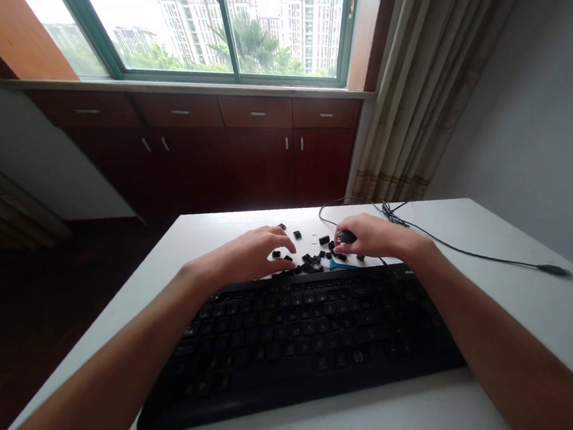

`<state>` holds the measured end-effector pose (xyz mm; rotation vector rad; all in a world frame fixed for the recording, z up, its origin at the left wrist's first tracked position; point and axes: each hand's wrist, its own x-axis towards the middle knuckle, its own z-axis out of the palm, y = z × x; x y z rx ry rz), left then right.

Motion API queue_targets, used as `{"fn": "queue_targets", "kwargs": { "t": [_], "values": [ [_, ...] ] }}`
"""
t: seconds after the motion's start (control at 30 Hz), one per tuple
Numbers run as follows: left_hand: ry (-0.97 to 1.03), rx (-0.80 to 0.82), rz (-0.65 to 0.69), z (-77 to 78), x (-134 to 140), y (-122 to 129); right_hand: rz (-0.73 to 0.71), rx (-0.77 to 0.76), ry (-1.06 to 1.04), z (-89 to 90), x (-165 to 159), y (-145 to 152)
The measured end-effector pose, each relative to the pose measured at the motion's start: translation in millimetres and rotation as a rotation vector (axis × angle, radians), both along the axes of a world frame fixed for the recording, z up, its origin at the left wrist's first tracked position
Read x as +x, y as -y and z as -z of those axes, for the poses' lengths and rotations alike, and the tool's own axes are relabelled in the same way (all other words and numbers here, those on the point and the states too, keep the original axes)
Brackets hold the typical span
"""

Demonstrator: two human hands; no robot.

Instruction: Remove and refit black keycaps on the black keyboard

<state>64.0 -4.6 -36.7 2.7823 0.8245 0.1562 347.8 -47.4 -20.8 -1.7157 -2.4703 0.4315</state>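
A black keyboard (305, 350) lies on the white table, and several of its key positions show no caps. Behind its far edge is a scatter of loose black keycaps (312, 263). My left hand (258, 249) hovers over the left side of that pile, thumb and fingers apart, with nothing visible between them. My right hand (372, 234) is closed around a small dark object (347, 236), its exact kind unclear, just above the pile's right side. A blue-handled brush (337, 264) with pale bristles lies under it, among the keycaps.
A black cable (474, 253) runs across the white table (525, 289) to a plug (554, 270) at the right, with a tied bundle (391, 214) near the back edge. Cabinets (251, 158) stand under a window beyond, and a curtain (412, 92) hangs to the right.
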Motion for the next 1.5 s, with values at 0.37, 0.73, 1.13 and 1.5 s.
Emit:
{"fn": "queue_targets", "kwargs": {
  "t": [0.37, 0.73, 1.13, 1.5],
  "values": [
    [-0.026, 0.035, -0.002, 6.3, 0, -1, 0.081, 0.208, 0.017, 27.4, -20, -1],
    [0.350, -0.150, -0.153, -3.8, 11, 6, 0.020, 0.051, -0.355, 8.7, -26, 2],
    [0.687, -0.446, -0.208, -26.9, 15, 15, -0.025, -0.175, -0.776, -9.5, -36, 14],
    [0.644, -0.496, -0.076, -26.7, 13, 16, -0.036, -0.191, -0.713, -13.2, -35, 16]
  ]
}}
